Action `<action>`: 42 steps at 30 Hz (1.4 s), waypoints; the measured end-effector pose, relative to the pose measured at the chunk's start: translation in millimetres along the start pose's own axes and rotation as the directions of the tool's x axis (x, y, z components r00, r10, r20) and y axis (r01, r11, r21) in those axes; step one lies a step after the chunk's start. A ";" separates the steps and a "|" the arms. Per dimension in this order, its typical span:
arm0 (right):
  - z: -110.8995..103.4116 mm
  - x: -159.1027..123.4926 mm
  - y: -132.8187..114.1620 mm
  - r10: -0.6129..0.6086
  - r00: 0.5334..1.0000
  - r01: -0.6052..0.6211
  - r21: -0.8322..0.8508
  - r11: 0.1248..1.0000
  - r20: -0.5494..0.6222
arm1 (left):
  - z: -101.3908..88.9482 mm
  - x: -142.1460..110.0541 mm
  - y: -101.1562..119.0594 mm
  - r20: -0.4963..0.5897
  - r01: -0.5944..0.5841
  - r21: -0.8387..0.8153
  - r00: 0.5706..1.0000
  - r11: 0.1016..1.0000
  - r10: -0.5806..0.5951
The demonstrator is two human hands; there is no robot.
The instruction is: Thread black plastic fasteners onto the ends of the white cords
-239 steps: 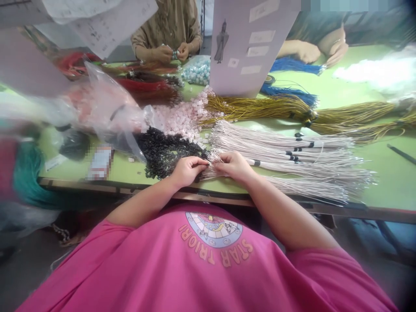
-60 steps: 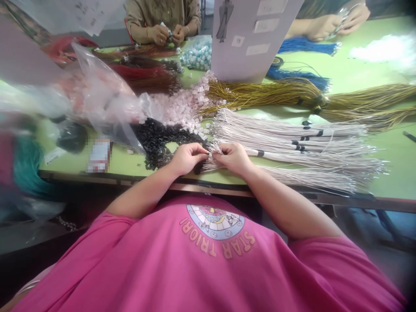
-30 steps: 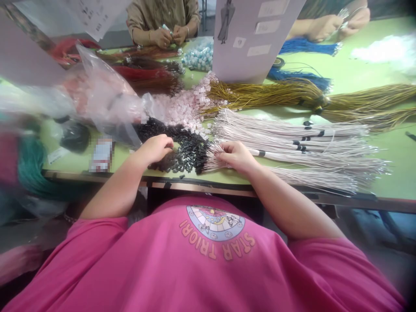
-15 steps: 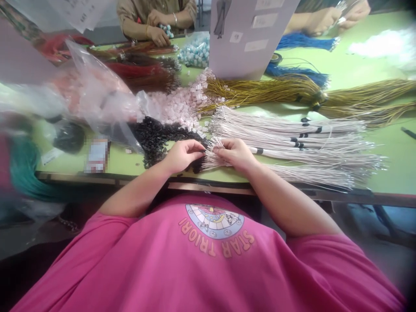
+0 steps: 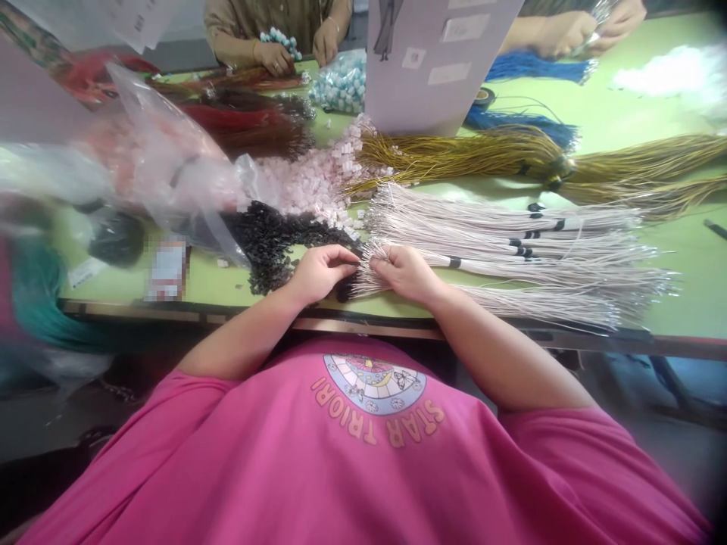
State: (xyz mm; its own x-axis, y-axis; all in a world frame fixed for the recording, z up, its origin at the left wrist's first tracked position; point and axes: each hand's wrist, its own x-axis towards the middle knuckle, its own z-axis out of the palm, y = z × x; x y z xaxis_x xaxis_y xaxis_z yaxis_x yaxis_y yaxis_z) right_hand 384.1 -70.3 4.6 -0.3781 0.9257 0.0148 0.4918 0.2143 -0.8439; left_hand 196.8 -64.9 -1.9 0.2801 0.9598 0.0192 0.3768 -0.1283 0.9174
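Right hand point(image 5: 406, 276): grip holds white cords point(image 5: 500, 270) near tips. Left hand point(image 5: 322, 274): grip narrow, contents unclear, beside black pieces point(image 5: 266, 244).

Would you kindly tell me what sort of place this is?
Probably a small-parts assembly workshop: bundled white cords, a heap of small black pieces, and co-workers' hands across the green table.
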 end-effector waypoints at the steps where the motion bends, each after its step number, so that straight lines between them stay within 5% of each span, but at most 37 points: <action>1: -0.1 0.1 -0.2 0.001 1.000 -0.001 -0.008 1.000 0.014 | 0.5 0.1 -0.3 0.002 -0.038 0.026 0.999 0.999 0.038; 5: -1.6 1.0 -1.5 0.002 0.998 -0.002 -0.001 1.000 0.069 | 3.6 1.5 -2.6 0.015 -0.225 0.156 0.974 0.962 0.226; 9: -2.2 2.1 -1.0 0.001 0.996 -0.005 0.041 0.999 0.095 | 5.8 2.7 -4.1 0.030 -0.295 0.237 0.955 0.926 0.296; 17: 2.7 1.9 3.0 0.014 1.000 -0.015 0.051 0.999 0.018 | 9.6 -0.4 -3.0 -0.035 -0.297 0.324 0.945 0.898 0.325; 21: 2.2 1.4 3.1 0.029 0.999 -0.031 0.080 0.996 0.026 | 8.4 1.2 -4.4 0.032 -0.317 0.299 0.946 0.900 0.323; 33: 1.8 -0.7 5.3 0.069 0.989 -0.106 0.293 0.950 0.134 | 7.1 2.3 -1.4 0.061 -0.107 0.074 0.993 0.992 0.103; 42: 3.8 1.1 9.5 0.059 0.992 -0.090 0.307 0.947 0.108 | 5.9 -0.5 -1.3 0.069 -0.337 0.295 0.941 0.894 0.332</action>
State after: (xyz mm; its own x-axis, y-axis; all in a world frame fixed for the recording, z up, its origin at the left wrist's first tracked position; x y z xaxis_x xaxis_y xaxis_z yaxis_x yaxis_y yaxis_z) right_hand 385.5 -68.4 -5.4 -0.4312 0.8975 -0.0929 0.2588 0.0244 -0.9656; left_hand 201.4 -66.6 -5.5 0.4498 0.8431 0.2946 0.5027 -0.5116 0.6968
